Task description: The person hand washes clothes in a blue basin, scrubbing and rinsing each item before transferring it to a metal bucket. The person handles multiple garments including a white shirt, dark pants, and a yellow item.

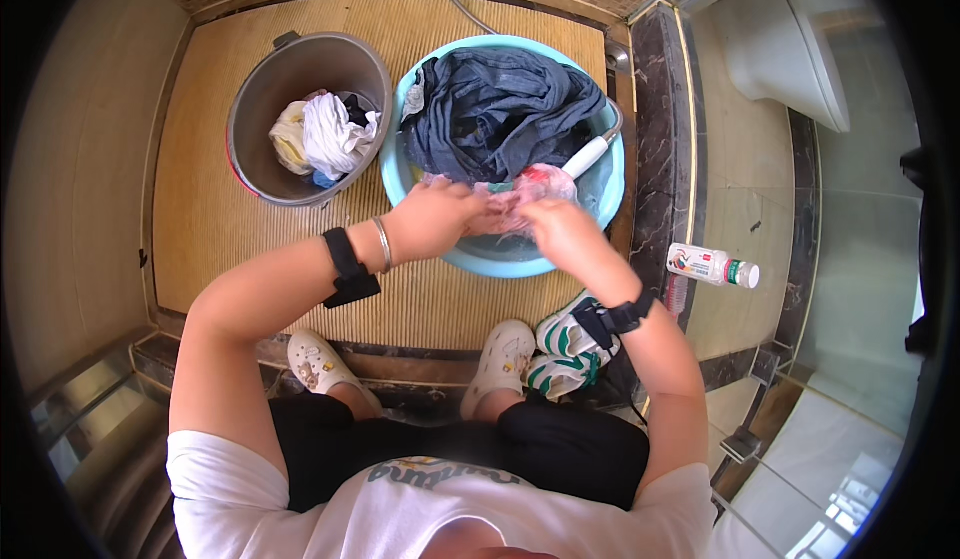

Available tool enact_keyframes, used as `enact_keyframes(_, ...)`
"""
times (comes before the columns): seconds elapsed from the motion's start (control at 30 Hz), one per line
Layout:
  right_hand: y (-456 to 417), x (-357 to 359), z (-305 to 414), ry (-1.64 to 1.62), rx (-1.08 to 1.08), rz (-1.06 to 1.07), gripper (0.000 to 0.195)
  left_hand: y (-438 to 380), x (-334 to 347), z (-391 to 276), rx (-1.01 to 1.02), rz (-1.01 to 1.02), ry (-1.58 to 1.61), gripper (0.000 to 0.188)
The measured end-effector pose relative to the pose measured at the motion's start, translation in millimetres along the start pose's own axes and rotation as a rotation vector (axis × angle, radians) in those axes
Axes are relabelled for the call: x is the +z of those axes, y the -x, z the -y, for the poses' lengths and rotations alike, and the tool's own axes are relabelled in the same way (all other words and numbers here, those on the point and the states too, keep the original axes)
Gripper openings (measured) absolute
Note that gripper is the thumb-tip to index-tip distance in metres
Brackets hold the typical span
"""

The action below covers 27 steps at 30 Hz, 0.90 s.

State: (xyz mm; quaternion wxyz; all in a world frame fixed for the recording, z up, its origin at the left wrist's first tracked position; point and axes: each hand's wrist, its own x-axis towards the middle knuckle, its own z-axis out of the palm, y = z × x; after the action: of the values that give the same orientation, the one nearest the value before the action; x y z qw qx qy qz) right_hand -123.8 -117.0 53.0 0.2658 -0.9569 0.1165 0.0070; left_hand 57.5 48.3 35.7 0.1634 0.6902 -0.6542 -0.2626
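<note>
Over the near side of a light blue plastic basin (501, 265), my left hand (442, 218) and my right hand (559, 229) both grip a wet pink cloth (506, 210), which is bunched between them. Some fingers are hidden by the cloth or blurred. Behind the cloth, a heap of dark blue wet fabric (502, 101) fills much of the basin. A white shower head handle (589, 158) rests over the basin's right side, close to the cloth. Water shows in the basin around the fabric.
Left of the basin, a grey-brown bucket (251, 109) holds white cloth (337, 135) and other clothes. White-and-green shoes (566, 349) stand by my feet. A plastic bottle (697, 263) and a pink brush (676, 294) lie right of the dark stone curb (660, 146). A white toilet (784, 56) is farther back.
</note>
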Motion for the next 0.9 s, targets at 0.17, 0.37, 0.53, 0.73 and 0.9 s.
enact_keyframes(0.17,-10.2,40.3,4.1,-0.025,0.096,0.313,0.041,6.8,37.6,16.0,0.011,0.131,-0.227,0.041)
enact_keyframes(0.37,-26.0,76.2,-34.2,0.16,0.112,0.691,0.039,-23.6,38.8,16.2,-0.088,0.354,0.019,0.03)
enact_keyframes(0.53,-28.4,29.4,-32.4,-0.385,0.108,0.427,0.02,-10.6,37.9,31.4,-0.058,0.132,-0.189,0.022)
enact_keyframes(0.73,-2.3,-92.9,-30.9,-0.667,0.239,-0.081,0.04,-5.6,-18.5,19.8,-0.088,-0.25,-0.026,0.016)
enact_keyframes(0.9,7.4,-130.2,-14.0,-0.682,0.174,-0.384,0.045,-8.6,-78.4,-5.9,0.117,-0.553,0.004,0.018)
